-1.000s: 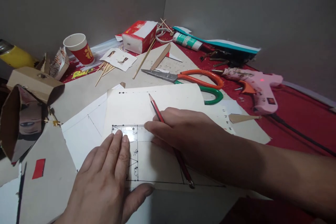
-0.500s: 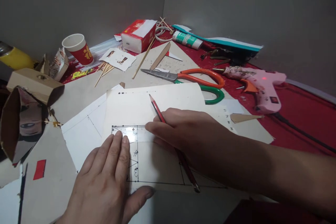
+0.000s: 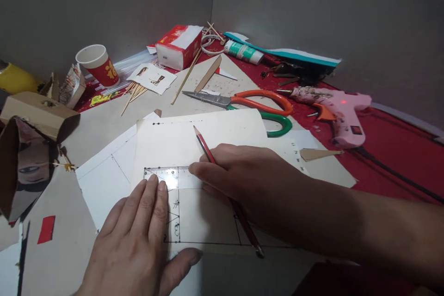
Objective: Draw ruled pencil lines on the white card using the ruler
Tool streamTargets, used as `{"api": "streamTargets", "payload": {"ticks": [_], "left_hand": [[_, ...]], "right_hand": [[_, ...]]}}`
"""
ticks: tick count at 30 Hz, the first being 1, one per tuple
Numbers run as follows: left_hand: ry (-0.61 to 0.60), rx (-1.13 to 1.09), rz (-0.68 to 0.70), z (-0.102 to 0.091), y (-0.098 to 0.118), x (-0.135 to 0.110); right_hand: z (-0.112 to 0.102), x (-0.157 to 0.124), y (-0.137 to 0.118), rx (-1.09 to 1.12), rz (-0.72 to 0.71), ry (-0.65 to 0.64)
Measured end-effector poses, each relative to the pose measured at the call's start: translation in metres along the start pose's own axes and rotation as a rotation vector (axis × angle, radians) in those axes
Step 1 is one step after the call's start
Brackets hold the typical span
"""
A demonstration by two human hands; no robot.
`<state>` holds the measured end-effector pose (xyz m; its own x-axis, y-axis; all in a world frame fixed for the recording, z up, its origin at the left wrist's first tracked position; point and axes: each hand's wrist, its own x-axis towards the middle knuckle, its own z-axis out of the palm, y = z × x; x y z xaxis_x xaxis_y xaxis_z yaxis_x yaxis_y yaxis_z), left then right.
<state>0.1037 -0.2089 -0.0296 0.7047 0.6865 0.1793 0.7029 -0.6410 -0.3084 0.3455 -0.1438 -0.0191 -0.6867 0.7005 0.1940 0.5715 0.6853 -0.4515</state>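
Note:
A cream sheet of paper [image 3: 236, 127] lies before me, with inked lines, dots and written marks on it. Across it rests a clear ruler [image 3: 172, 178], partly covered by both hands. My left hand [image 3: 133, 231] lies flat at the ruler's left end, fingertips on it and thumb stretched over the sheet. In my right hand [image 3: 243, 173] is a red and black pencil [image 3: 204, 146], its sharpened tip pointing away from me. The thumb of that hand is at the ruler's upper edge; its other fingers are mostly hidden.
Beyond the paper lie scissors [image 3: 222, 101] with orange and green handles. A pink glue gun [image 3: 342, 108] with a cord lies at right. Farther back are a paper cup [image 3: 100, 67], a red tissue pack [image 3: 180, 48] and wooden sticks [image 3: 133, 95]. Cardboard pieces [image 3: 40, 111] stand at left.
The whole view has shifted slightly, so most things appear a little farther left. Both hands, the ruler and the pencil keep nearly the same arrangement on the sheet.

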Motion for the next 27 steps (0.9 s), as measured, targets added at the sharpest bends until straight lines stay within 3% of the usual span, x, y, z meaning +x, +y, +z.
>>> {"api": "streamTargets", "payload": {"ticks": [27], "left_hand": [[-0.01, 0.04, 0.019, -0.003, 0.002, 0.002]], "right_hand": [[-0.011, 0.005, -0.003, 0.018, 0.045, -0.108]]}}
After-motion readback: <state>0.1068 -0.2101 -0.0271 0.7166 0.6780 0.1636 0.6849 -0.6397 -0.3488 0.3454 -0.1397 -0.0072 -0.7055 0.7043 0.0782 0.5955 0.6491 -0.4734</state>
